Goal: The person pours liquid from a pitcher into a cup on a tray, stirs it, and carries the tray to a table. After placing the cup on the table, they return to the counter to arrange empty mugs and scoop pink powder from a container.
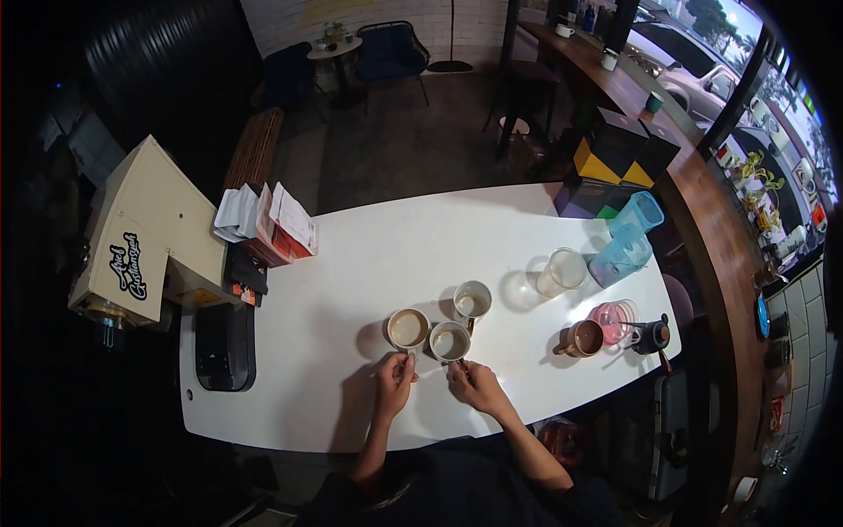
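Three cups stand close together on the white table (369, 246). My left hand (395, 384) is closed on the handle of the left cup (408, 328), which holds a light brown liquid. My right hand (475, 386) pinches the handle of the front middle cup (450, 341), whose inside looks greyish brown. Just behind that one is the back cup (472, 300), touched by neither hand, its handle toward me.
A cream machine (132, 237) and papers (272, 220) are at the left. To the right are a clear container (562, 272), blue pitchers (622, 255), a brown cup (584, 338), a pink container (615, 321) and a black pot (652, 336). Dark boxes (615, 154) sit behind.
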The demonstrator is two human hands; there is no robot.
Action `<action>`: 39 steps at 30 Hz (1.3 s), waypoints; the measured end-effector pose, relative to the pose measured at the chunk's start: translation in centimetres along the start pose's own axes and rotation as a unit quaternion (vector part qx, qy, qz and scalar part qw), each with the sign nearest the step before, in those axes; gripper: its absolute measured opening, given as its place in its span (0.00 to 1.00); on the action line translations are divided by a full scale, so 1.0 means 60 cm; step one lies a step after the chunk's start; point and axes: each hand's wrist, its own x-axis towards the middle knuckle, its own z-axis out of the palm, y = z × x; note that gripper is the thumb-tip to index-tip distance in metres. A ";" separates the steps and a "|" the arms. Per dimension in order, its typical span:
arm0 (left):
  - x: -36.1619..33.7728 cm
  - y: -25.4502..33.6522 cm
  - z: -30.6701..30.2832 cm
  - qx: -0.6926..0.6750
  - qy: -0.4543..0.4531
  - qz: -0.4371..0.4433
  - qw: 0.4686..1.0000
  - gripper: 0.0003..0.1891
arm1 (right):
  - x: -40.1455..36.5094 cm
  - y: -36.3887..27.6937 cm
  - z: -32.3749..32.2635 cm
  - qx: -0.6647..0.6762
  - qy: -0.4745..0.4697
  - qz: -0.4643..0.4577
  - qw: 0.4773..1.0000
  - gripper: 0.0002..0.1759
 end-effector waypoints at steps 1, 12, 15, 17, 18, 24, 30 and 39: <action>0.001 0.002 0.000 0.000 -0.007 -0.002 1.000 0.08 | 0.004 -0.003 -0.001 0.001 -0.009 0.019 1.000 0.23; 0.008 0.015 0.006 0.031 -0.031 0.035 0.998 0.09 | 0.016 0.009 0.007 0.020 -0.008 -0.002 1.000 0.18; 0.007 0.014 0.002 0.038 -0.024 0.050 0.998 0.09 | 0.006 -0.012 -0.010 0.033 -0.003 -0.035 0.999 0.15; 0.005 0.014 -0.004 0.038 -0.018 0.063 0.997 0.10 | -0.001 -0.020 -0.021 -0.017 -0.018 -0.005 1.000 0.15; 0.003 0.017 -0.010 0.062 -0.021 0.069 0.995 0.10 | -0.006 -0.024 -0.027 -0.017 -0.018 -0.004 1.000 0.15; -0.006 0.009 -0.025 0.066 -0.014 0.053 0.996 0.10 | -0.014 -0.006 -0.052 0.052 -0.006 0.005 0.999 0.16; -0.009 0.011 -0.032 0.082 -0.009 0.066 0.994 0.09 | 0.013 0.019 -0.071 0.092 0.082 -0.025 0.992 0.14; -0.024 0.020 -0.027 0.088 -0.005 0.044 0.995 0.09 | 0.066 0.007 -0.066 0.134 0.137 -0.032 0.981 0.14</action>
